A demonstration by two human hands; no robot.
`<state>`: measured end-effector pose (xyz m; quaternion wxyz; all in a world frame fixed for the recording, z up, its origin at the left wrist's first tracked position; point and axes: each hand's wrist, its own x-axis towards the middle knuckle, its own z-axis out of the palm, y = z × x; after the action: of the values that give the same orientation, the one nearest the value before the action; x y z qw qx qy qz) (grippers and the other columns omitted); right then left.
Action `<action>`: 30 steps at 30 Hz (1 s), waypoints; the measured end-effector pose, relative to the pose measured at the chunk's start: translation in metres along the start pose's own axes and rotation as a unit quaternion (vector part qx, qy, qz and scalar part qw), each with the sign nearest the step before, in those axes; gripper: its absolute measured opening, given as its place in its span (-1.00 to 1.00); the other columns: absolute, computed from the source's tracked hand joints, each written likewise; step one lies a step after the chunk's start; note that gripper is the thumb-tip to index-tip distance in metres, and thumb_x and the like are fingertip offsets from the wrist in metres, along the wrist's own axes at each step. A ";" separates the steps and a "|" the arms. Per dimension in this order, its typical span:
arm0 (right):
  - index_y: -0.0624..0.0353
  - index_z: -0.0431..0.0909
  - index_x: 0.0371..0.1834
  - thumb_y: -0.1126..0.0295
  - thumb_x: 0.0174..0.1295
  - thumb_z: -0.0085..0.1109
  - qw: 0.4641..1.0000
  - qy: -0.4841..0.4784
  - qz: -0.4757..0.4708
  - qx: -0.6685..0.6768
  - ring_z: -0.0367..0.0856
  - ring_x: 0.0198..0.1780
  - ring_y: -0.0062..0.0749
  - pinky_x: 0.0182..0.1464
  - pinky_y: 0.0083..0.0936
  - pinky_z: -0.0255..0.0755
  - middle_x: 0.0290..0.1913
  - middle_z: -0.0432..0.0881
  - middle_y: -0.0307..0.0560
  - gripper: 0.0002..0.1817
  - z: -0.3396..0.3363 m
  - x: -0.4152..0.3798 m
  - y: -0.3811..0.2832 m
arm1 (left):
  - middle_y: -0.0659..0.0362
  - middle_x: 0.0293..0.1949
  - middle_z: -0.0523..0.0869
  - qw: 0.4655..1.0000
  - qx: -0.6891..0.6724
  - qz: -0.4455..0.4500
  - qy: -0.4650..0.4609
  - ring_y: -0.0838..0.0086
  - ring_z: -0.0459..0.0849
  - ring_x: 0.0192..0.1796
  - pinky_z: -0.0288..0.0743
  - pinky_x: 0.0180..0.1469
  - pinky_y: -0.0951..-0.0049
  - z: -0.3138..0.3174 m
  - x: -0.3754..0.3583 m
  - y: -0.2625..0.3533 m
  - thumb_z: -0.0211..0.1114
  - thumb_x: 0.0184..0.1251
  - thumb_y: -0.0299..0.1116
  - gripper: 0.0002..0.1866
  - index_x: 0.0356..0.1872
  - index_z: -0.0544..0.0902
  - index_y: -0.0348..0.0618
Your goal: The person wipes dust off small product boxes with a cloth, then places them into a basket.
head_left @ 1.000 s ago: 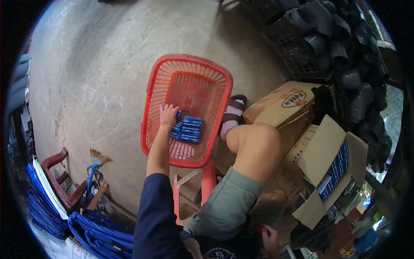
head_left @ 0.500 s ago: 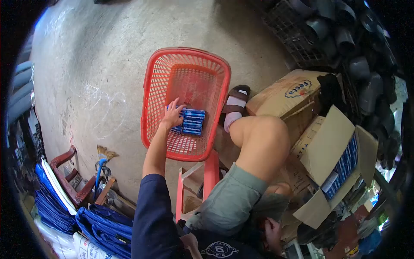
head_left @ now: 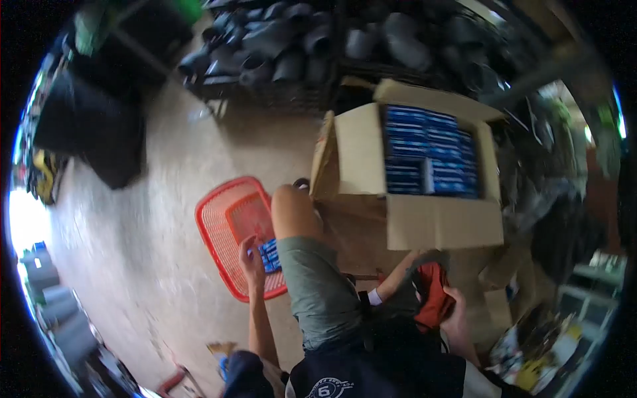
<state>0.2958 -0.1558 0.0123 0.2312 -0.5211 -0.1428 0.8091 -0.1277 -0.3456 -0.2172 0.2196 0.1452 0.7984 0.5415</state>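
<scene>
My left hand reaches into the red plastic basket on the floor, its fingers curled at the left end of the small blue boxes. A bit of blue shows between the fingers. At my right side, my right hand is closed on the edge of a red-orange cloth item with a dark rim. Most of those fingers are hidden by the cloth. An open cardboard carton, packed with rows of similar blue boxes, stands in front to the right.
Grey pipe fittings fill crates along the back. A black-covered stack stands at the far left. My bent knee rises between basket and carton. Plastic bags and clutter lie at the lower right.
The view has swung right, bringing the carton to the centre right and the red-orange cloth into sight. My left hand stays at the blue boxes in the basket, its fingers more curled.
</scene>
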 end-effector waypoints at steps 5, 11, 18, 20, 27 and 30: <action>0.20 0.26 0.46 0.29 0.22 0.18 0.980 -0.134 -0.055 0.134 0.45 0.32 -0.14 0.39 -0.19 0.33 0.31 0.46 0.02 -0.30 0.027 -0.020 -0.017 | 0.04 0.10 0.64 0.983 -0.008 0.126 -0.136 0.35 0.58 0.19 0.50 0.16 0.33 0.032 -0.089 0.197 0.16 0.44 -0.48 -0.71 0.13 0.57 -0.30; 0.14 0.09 0.58 0.46 0.23 0.13 0.889 -0.297 -0.320 -0.133 0.02 0.61 -0.14 0.60 -0.24 -0.10 0.58 0.10 0.02 -0.21 0.075 -0.033 -0.029 | -0.02 0.36 0.38 0.897 -0.108 0.103 -0.417 0.28 0.47 0.32 0.36 0.36 0.27 0.105 -0.203 0.319 0.23 0.39 -0.47 -0.26 0.52 0.08 -0.26; 0.13 0.11 0.56 0.51 0.30 0.14 0.817 -0.251 -0.439 -0.276 -0.13 0.66 -0.18 0.62 -0.25 -0.18 0.62 -0.02 0.03 -0.27 0.049 -0.048 -0.037 | 0.10 0.11 0.61 0.897 -0.181 -0.064 -0.398 0.45 0.61 0.13 0.51 0.20 0.44 0.114 -0.235 0.316 0.10 0.54 -0.46 -0.58 0.35 0.37 -0.30; 0.14 0.14 0.54 0.44 0.33 0.18 0.851 -0.249 -0.410 -0.216 -0.03 0.63 -0.17 0.60 -0.24 -0.08 0.60 0.05 0.03 -0.29 0.041 -0.050 -0.033 | 0.04 0.15 0.58 0.886 -0.231 -0.092 -0.391 0.37 0.62 0.15 0.58 0.17 0.38 0.110 -0.239 0.309 0.07 0.56 -0.45 -0.53 0.41 0.29 -0.29; 0.21 0.32 0.45 0.18 0.35 0.29 0.968 -0.209 -0.099 -0.095 0.45 0.35 -0.21 0.41 -0.30 0.34 0.32 0.48 0.00 -0.33 0.020 -0.037 -0.022 | 0.06 0.06 0.64 0.905 -0.125 -0.019 -0.407 0.40 0.64 0.05 0.55 0.13 0.41 0.096 -0.245 0.335 0.27 0.40 -0.48 -0.56 0.26 0.42 -0.32; 0.18 0.44 0.37 0.11 0.32 0.33 0.979 -0.197 -0.043 -0.026 0.49 0.31 -0.27 0.36 -0.28 0.38 0.26 0.53 -0.01 -0.37 0.012 -0.025 -0.021 | 0.10 0.11 0.64 0.890 0.022 0.058 -0.451 0.46 0.60 0.15 0.45 0.24 0.45 0.086 -0.226 0.325 0.40 0.31 -0.50 -0.44 0.31 0.44 -0.32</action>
<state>0.2986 -0.1505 0.0464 0.2195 -0.3508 -0.2289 0.8811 0.1085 -0.2626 0.1012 0.5211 0.4250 0.6149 0.4120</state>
